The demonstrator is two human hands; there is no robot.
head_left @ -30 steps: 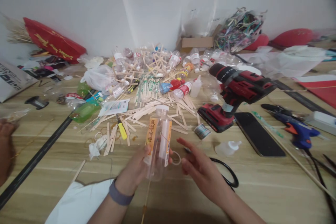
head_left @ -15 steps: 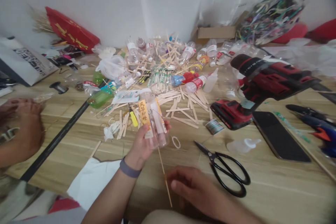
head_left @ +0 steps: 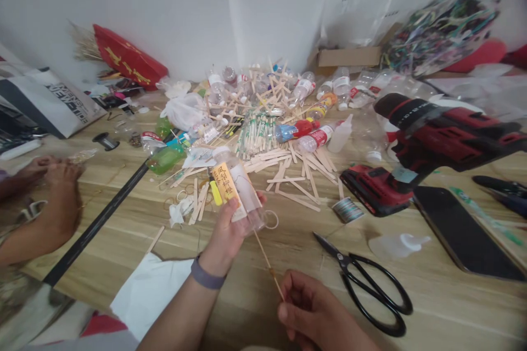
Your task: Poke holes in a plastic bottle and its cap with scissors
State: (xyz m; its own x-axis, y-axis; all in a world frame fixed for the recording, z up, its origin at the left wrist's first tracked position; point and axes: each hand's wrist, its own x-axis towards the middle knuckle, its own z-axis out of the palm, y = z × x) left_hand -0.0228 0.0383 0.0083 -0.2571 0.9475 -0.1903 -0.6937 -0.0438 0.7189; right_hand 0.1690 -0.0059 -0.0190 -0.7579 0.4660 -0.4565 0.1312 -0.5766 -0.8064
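My left hand (head_left: 233,222) is wrapped round a clear plastic bottle (head_left: 242,178) with a yellow and white label, held tilted above the table. A thin wooden stick (head_left: 265,255) sticks out from the bottle's lower end, with a small brownish band partway along it. At the stick's near end, the thumb and fingers of my right hand (head_left: 307,304) are pinched together on it. Black-handled scissors (head_left: 346,263) lie open on the table to the right of my right hand. A pale ring (head_left: 270,220) lies beside the bottle's base.
A red and black power drill (head_left: 415,148) stands at the right, near a dark phone (head_left: 465,230) and a small squeeze bottle (head_left: 397,244). Plastic bottles and wooden sticks (head_left: 296,192) pile up behind. Another person's hands (head_left: 61,186) work at the left, beyond a black bar (head_left: 99,219).
My right hand has closed on the end of the stick, which now points more to the right. The bottle has turned slightly in my left hand. The camera view has shifted left.
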